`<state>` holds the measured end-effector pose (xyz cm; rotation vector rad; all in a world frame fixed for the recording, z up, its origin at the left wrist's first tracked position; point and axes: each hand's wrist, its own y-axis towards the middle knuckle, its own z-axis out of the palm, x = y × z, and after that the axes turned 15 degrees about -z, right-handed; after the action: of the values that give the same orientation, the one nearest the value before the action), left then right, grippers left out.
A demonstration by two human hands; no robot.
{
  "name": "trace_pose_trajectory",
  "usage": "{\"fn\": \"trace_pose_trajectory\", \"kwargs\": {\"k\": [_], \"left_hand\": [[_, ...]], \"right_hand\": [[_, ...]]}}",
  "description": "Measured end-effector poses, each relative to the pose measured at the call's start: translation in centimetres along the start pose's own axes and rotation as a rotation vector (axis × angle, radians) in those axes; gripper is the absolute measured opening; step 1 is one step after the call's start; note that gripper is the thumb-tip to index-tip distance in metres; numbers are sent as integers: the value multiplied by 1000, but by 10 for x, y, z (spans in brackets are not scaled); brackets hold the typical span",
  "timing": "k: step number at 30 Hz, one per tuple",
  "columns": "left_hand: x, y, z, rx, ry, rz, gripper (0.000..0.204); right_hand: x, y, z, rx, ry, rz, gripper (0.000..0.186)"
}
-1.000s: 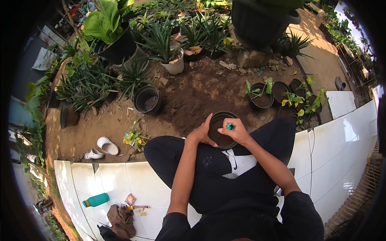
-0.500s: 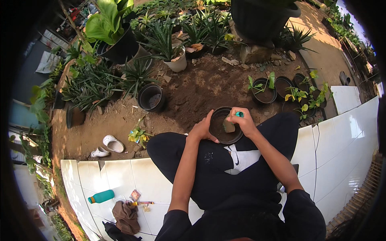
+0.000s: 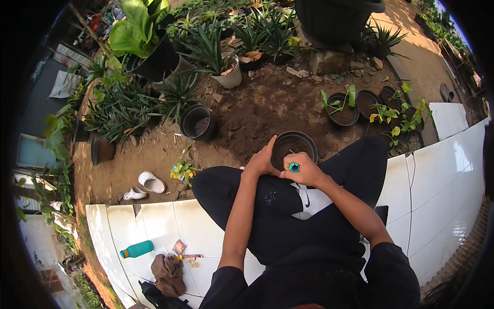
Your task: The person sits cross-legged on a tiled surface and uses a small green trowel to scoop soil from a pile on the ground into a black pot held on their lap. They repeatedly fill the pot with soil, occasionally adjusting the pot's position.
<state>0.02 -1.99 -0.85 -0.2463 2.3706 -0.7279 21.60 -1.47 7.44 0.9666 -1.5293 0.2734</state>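
Between my knees stands a round black plant pot with dark soil in it. My left hand holds the pot at its left side, fingers stretched along the outer wall and thumb near the front rim. A hand trowel with a green handle is in my right hand, which is closed around it at the near edge of the pot. The handle's end points up toward me, and the blade is mostly hidden under the hand. Loose brown soil lies just beyond the pot.
Another black pot sits left on the soil. Several potted seedlings stand to the right. White clogs, a teal bottle and a brown cloth lie at left. White tiles border the bed.
My right hand has drawn the trowel back from the pot's middle to its near rim and turned the handle upright. The blade, seen before, is now mostly hidden. The left hand stays at the pot.
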Motion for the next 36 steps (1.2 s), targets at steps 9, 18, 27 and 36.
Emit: {"fn": "trace_pose_trajectory", "kwargs": {"k": [9, 18, 27, 36], "left_hand": [[-3, -4, -5, 18, -96, 48, 158], [-2, 5, -4, 40, -124, 55, 157], [-4, 3, -3, 30, -119, 51, 157], [-7, -1, -5, 49, -111, -5, 159]], "right_hand": [[-15, -8, -11, 162, 38, -121, 22], [-20, -7, -6, 182, 87, -174, 19], [-22, -11, -19, 156, 108, -164, 19], [-20, -8, -40, -127, 480, -35, 25]]}}
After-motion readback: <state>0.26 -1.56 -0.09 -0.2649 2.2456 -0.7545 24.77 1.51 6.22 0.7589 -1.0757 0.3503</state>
